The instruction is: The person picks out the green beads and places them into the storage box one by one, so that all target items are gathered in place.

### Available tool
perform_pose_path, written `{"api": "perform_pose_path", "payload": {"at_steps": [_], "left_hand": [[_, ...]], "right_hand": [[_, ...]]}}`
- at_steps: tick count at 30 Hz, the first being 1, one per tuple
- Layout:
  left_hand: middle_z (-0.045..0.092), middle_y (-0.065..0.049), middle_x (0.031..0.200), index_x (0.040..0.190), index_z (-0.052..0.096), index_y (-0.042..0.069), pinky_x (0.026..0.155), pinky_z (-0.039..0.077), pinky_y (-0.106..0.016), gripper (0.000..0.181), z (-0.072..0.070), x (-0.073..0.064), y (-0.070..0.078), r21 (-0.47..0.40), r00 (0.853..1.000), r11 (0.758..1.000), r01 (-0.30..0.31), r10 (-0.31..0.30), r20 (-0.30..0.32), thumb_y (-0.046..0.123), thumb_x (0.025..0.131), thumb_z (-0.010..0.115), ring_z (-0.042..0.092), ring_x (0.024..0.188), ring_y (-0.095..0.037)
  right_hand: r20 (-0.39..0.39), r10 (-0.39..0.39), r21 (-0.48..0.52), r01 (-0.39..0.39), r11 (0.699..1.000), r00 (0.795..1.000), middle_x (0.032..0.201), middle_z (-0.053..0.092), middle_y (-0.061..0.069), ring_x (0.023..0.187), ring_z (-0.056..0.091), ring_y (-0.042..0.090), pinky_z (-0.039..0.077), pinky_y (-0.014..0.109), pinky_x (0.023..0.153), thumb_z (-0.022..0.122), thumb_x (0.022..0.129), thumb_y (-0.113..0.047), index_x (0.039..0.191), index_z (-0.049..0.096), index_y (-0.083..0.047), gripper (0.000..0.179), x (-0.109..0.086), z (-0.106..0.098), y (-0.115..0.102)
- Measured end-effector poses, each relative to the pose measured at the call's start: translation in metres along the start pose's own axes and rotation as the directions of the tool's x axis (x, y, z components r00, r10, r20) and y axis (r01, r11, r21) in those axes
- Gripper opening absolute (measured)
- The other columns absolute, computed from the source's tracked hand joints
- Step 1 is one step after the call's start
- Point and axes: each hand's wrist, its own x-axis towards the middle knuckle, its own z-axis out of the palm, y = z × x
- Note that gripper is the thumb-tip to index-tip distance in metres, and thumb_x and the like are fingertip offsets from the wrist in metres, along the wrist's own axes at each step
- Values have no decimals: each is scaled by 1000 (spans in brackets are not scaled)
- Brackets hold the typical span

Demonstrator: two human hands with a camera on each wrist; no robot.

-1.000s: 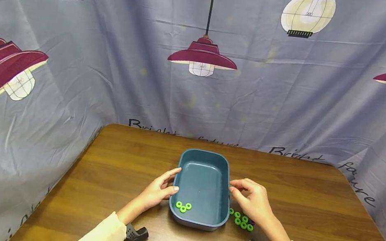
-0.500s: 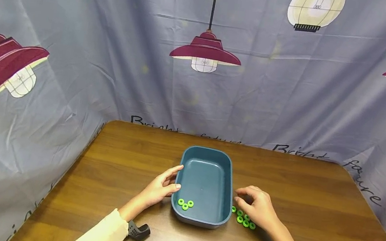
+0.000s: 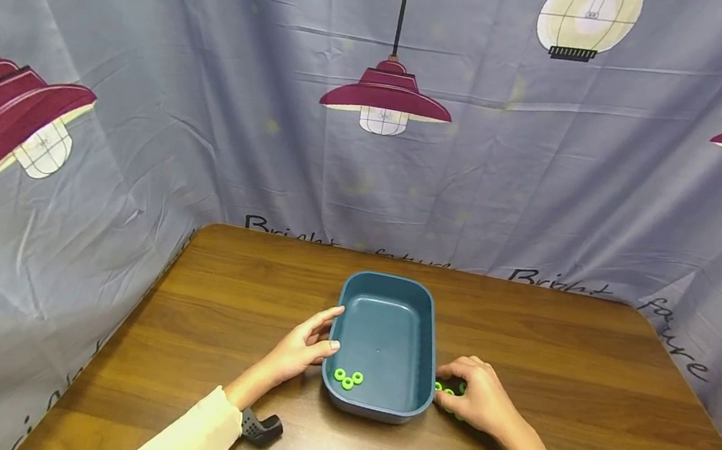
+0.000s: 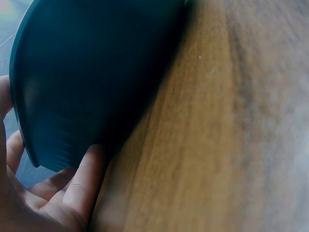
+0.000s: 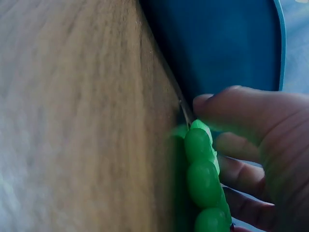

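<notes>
A dark blue rectangular bin [image 3: 381, 337] stands mid-table with 3 small green rings [image 3: 347, 383] in its near left corner. My left hand [image 3: 302, 348] holds the bin's left side. Its thumb and index fingertip lie at the rim, and other fingers touch the outer wall in the left wrist view. Right of the bin, my right hand [image 3: 478, 398] is low over more green rings [image 5: 203, 183], partly hidden beneath it. Its thumb and fingers curve loosely about them with a gap between the tips, close to the bin wall.
The brown wooden table [image 3: 241, 277] runs out to both sides of the bin. Behind it hangs a grey-blue cloth [image 3: 236, 121] printed with lamps and lettering. A black wrist device [image 3: 260, 428] is strapped on each arm.
My right hand has moved away from the bin's right rim and down over the green rings beside it. The left hand has stayed on the bin. The view has shifted slightly.
</notes>
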Motion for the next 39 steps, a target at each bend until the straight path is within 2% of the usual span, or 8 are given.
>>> {"api": "perform_pose_path", "payload": {"at_steps": [8,17,30,39], "left_hand": [[38,-35,154,161,23,4,96,58,-44,70,0,-1,0,11,1000,1000,-8,8,-2,11,101,57,49,136,-49],[36,-35,155,161,23,5,97,57,-42,70,1,0,-2,-14,1000,1000,2,-2,-9,10,100,57,47,138,-49],[36,-34,155,161,23,5,98,57,-41,70,3,2,4,-9,1000,1000,-3,3,-2,11,100,57,47,138,-48],[36,-35,155,161,23,4,96,58,-38,70,1,1,-1,-10,1000,1000,4,-4,0,10,100,57,48,138,-48]], "right_hand": [[22,3,8,-3,1000,1000,80,70,-9,75,58,10,46,26,66,90,64,-10,83,77,-18,24,-1,-1,0],[53,16,-24,-15,1000,998,81,69,-10,78,59,11,48,29,68,90,65,-14,82,77,-20,23,-2,0,1],[31,12,-22,-11,1000,999,81,68,-10,78,59,12,49,29,68,89,65,-9,82,77,-19,23,-2,-3,2],[20,28,7,-28,1000,999,81,70,-10,77,60,9,49,27,68,87,68,-8,83,77,-19,21,-2,-2,1]]}}
